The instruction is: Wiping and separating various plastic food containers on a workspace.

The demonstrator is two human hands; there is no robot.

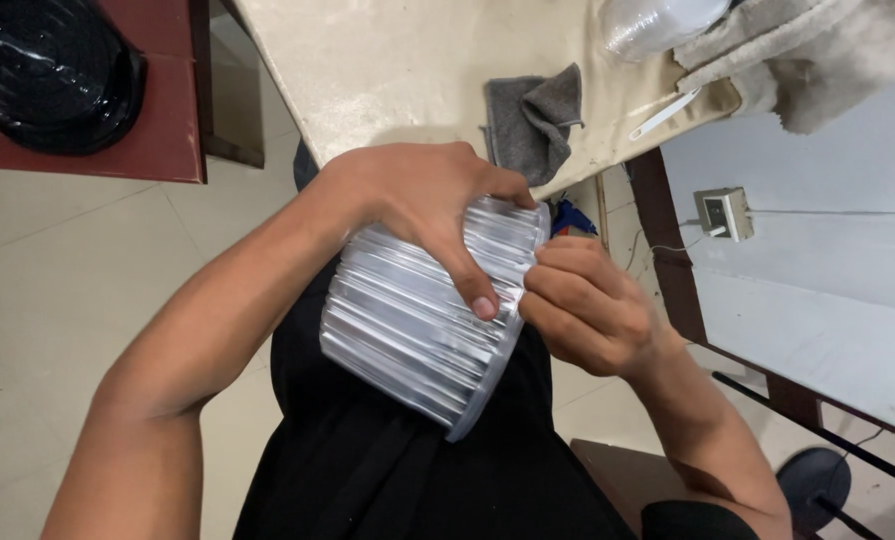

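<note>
A tall stack of clear plastic lids or containers (407, 330) lies sideways in my lap, its rims forming tight ridges. My left hand (422, 200) lies over the top of the stack, fingers spread down its side, gripping it. My right hand (582, 305) is curled against the stack's right end, fingertips pinching at the edge of the outermost rim. Below the stack are my dark trousers (387, 470).
A cream table (387, 70) stands ahead with a grey cloth (532, 125), a white plastic utensil (664, 112), a clear plastic bag (657, 22) and a beige towel (817, 55). A black plastic container (47, 70) sits on a red-brown surface at upper left. A wall socket (724, 212) is right.
</note>
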